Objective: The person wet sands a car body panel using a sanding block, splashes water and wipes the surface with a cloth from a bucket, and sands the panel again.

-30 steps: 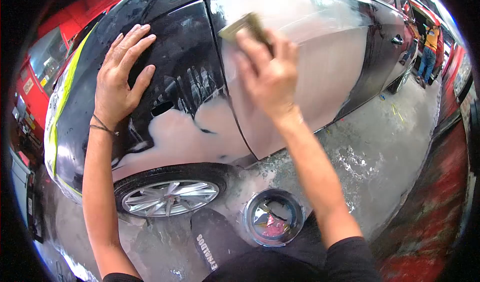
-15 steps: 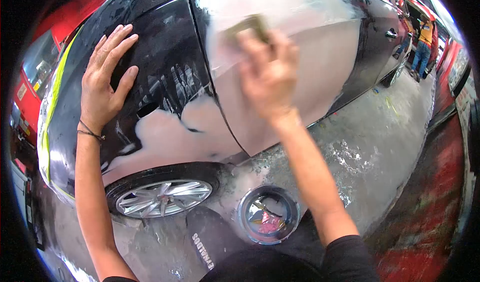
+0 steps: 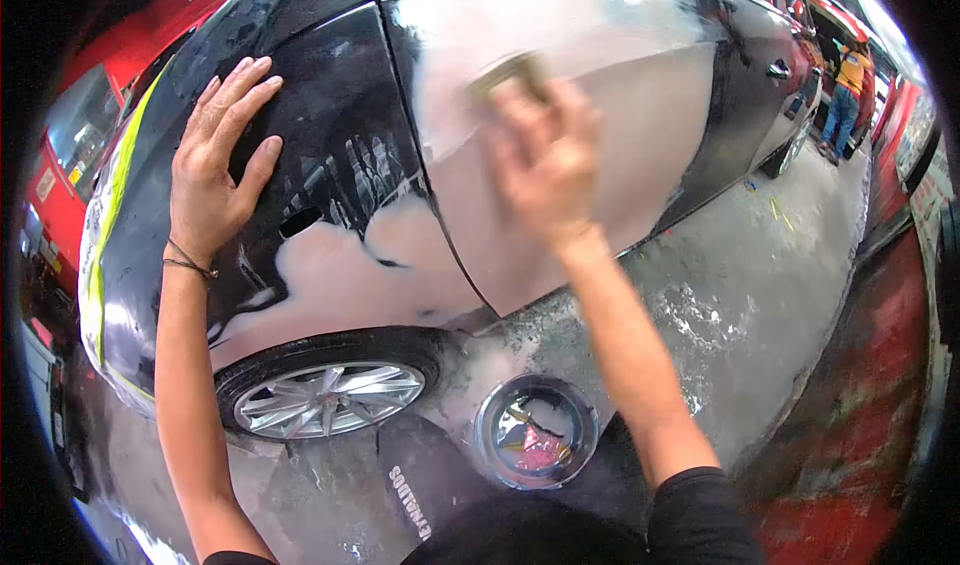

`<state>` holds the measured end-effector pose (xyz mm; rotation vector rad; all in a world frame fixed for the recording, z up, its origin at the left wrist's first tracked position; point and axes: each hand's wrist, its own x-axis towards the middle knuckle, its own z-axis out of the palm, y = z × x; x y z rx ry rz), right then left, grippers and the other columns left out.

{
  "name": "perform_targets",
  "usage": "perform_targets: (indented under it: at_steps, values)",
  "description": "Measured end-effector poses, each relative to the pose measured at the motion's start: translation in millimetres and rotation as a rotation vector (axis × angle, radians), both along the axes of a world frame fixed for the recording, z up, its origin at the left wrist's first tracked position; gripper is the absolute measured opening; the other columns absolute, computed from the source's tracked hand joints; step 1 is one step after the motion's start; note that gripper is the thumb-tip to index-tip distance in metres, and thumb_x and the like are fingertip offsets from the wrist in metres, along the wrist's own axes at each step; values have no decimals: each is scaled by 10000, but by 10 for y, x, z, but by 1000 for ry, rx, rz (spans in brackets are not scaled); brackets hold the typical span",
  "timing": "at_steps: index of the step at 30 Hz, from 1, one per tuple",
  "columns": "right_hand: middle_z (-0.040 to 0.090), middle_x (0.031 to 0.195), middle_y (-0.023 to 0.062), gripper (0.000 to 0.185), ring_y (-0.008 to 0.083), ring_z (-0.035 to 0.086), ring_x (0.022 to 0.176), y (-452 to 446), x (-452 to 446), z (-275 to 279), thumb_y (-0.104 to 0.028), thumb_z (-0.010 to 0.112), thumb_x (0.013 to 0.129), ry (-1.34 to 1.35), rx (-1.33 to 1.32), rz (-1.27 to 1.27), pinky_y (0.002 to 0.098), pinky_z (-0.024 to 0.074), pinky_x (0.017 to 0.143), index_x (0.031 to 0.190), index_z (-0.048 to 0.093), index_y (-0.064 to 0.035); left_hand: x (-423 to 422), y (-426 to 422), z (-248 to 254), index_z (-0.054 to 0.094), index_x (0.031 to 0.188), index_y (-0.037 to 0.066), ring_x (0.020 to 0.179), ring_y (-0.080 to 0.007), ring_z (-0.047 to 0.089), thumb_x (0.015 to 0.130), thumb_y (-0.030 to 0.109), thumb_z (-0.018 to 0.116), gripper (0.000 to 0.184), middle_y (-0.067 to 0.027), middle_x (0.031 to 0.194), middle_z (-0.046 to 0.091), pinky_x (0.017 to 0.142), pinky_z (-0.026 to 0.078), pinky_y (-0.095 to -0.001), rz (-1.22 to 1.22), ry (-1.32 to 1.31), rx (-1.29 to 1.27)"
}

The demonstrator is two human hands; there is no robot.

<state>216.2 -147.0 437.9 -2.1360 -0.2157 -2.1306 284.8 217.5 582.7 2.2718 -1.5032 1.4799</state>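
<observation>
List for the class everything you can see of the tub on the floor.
The tub is round, open-topped and dark, perhaps plastic, with a shiny rim. It stands upright on the grey floor, between the person's legs. Inside, a pink piece and some small scraps, too unclear to name, lie in what looks like water. Neither the left hand nor the right hand touches it.

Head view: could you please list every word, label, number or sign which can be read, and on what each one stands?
"EYNALDOS": white lettering on the dark cloth trouser leg; its beginning may be hidden.
Small pale rectangular label on the red wall-like surface at left: too small to read.
I can read nothing else.
</observation>
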Motion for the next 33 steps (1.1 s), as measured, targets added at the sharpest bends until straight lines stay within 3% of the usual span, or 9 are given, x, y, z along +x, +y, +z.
perform_targets:
  at_steps: [4, 7, 10, 13, 18, 20, 25, 30, 33]
  values:
    - [649, 1419, 232, 436, 443, 605, 1334, -1223, 251, 531, -328, 756, 1056, -70, 477, 8, 548, 506, 1141, 1444, 741, -131, 0, -44, -2, 709, 1500, 106, 1584, -335, 541, 991, 134, 752, 512, -119, 1626, 655, 1359, 350, -533, -8, -11, -27]
    - [638, 1423, 255, 450, 442, 575, 1397, -835, 265, 494, -317, 748, 1056, -52, 539, -19, 553, 473, 1184, 1454, 732, -108, 14, -26, -10, 700, 1508, 96, 1590, -347, 535, 991, 137, 746, 521, -127, 1633, 648, 1363, 340, -540, -12, -1, -19]
    - [653, 1470, 183, 475, 418, 605, 1307, 236, 61, -69, -277, 795, 991, -23, 82, 71, 566, 479, 1119, 1462, 767, -224, -9, -9, -23, 691, 1518, 85, 1598, -354, 525, 997, 136, 734, 525, -134, 1642, 640, 1369, 325, -548, -3, 0, -19]
    - [679, 1421, 132, 446, 396, 629, 1256, 268, -29, -17, -281, 808, 978, 35, -63, 185, 539, 500, 1067, 1422, 786, -248, -34, -19, -11, 691, 1516, 84, 1599, -356, 524, 993, 130, 732, 527, -135, 1636, 643, 1369, 324, -549, 3, -1, -14]
    - [696, 1362, 99, 347, 393, 643, 1152, -73, 501, 1161, -286, 801, 980, -127, -7, 117, 533, 517, 1006, 1321, 801, -220, -40, -40, 3, 690, 1515, 81, 1605, -355, 516, 986, 125, 730, 532, -140, 1638, 641, 1369, 324, -546, 2, 13, -19]
    - [697, 1376, 105, 358, 393, 645, 1169, -64, 474, 1145, -273, 805, 980, -128, -15, 112, 533, 517, 1004, 1333, 800, -211, -50, -36, -6, 690, 1514, 80, 1605, -352, 517, 979, 119, 735, 539, -141, 1641, 638, 1368, 326, -544, 9, 26, -19]
    - [697, 1392, 141, 463, 381, 648, 1214, 334, -77, 97, -208, 873, 929, 35, -47, 221, 507, 514, 1074, 1388, 817, -202, -72, -26, -6, 702, 1498, 99, 1583, -336, 541, 959, 132, 759, 543, -124, 1630, 649, 1361, 345, -539, -7, 13, -37]
    - [731, 1367, 166, 356, 383, 673, 1200, 39, 308, 990, -271, 810, 1009, -30, -118, 156, 489, 519, 1041, 1353, 822, -178, -48, -16, -8, 692, 1512, 84, 1602, -351, 519, 965, 117, 746, 551, -133, 1646, 636, 1370, 325, -547, 5, 29, -22]
    - [729, 1319, 112, 346, 387, 658, 1142, -35, 594, 1244, -304, 798, 992, -129, -41, 139, 513, 516, 1022, 1324, 827, -213, -33, -4, -17, 694, 1512, 87, 1603, -351, 518, 968, 124, 743, 547, -133, 1645, 638, 1370, 325, -548, 3, 25, -25]
